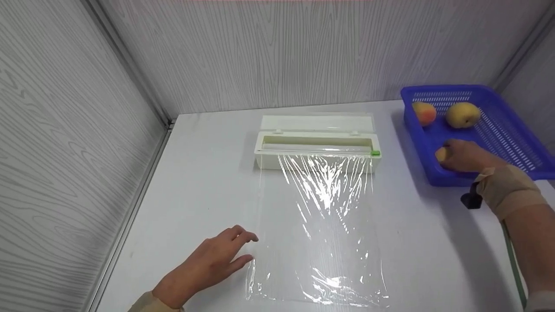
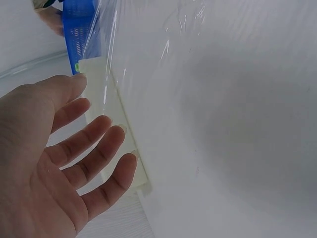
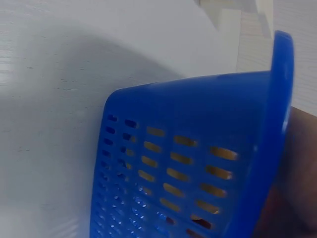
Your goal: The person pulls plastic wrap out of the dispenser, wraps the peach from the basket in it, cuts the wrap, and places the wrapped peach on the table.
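Observation:
My right hand [image 1: 466,156] reaches into the blue plastic basket [image 1: 417,149] and holds a yellowish fruit [image 1: 442,154] near its front left corner. Most of that fruit is hidden by the hand. In the right wrist view the basket's slotted wall [image 3: 193,104] covers most of the hand. A sheet of clear cling film [image 1: 321,247] lies drawn out toward me from a white cling film dispenser [image 1: 269,163] with its lid up. Beside the film's left edge hovers my left hand [image 1: 212,260], fingers loosely bent, holding nothing; its palm [image 2: 54,193] shows in the left wrist view.
Two more fruits lie farther back in the basket, a yellow and red one [image 1: 424,113] and a yellow pear-like one [image 1: 462,115]. A green slider [image 1: 375,153] sits at the dispenser's right end. Wood-grain panels [image 1: 260,52] wall the white table [image 1: 208,182].

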`<state>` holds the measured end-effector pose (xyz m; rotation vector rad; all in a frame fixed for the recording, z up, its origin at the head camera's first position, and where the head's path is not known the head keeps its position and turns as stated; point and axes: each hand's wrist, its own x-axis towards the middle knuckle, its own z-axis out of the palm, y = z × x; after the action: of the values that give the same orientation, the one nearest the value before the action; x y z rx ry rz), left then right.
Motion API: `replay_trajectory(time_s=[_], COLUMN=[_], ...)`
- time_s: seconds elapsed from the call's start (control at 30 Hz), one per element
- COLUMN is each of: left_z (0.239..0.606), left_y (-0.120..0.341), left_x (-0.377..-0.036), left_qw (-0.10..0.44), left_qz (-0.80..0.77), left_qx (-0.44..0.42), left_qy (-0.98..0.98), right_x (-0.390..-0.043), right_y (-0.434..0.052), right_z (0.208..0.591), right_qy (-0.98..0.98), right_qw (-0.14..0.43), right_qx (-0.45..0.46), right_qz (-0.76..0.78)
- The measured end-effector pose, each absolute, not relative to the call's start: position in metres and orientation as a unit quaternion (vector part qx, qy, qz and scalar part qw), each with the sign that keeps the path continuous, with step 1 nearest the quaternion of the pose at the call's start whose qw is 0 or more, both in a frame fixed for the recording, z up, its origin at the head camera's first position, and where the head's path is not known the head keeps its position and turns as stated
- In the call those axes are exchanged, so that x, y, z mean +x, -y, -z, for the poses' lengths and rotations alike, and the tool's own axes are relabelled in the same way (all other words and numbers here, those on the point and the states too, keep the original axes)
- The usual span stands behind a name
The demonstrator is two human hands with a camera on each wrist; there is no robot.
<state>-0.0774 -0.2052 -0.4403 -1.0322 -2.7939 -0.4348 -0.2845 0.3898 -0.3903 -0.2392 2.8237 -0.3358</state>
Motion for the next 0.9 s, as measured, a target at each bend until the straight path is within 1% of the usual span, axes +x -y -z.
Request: replay_trajectory(time_s=[0.13, 0.37, 0.53, 0.73, 0.9], left_z=[0.442, 0.446, 0.446, 0.449, 0.454], left_y=[0.203, 0.200, 0.196, 0.194, 0.190], left_x=[-0.079, -0.080, -0.080, -0.082, -0.084], left_qw=[0.066, 0.062, 0.041, 0.029, 0.038], left_qz=[0.144, 0.148, 0.155, 0.156, 0.162], left_qx=[-0.346, -0.351, -0.349, -0.345, -0.365], left_qy=[0.925, 0.923, 0.923, 0.925, 0.916], right_x=[-0.282, -0.273, -0.259, -0.241, -0.229], right_y=[-0.387, -0.381, -0.387, -0.390, -0.380], right_z=[0.388, 0.378, 0.369, 0.356, 0.349], right_qy=[-0.983, -0.984, -0.984, -0.983, -0.973], right_qw=[0.099, 0.086, 0.047, -0.024, -0.113], right_qx=[-0.101, -0.091, -0.098, -0.113, -0.158], right_qz=[0.121, 0.125, 0.138, 0.142, 0.128])
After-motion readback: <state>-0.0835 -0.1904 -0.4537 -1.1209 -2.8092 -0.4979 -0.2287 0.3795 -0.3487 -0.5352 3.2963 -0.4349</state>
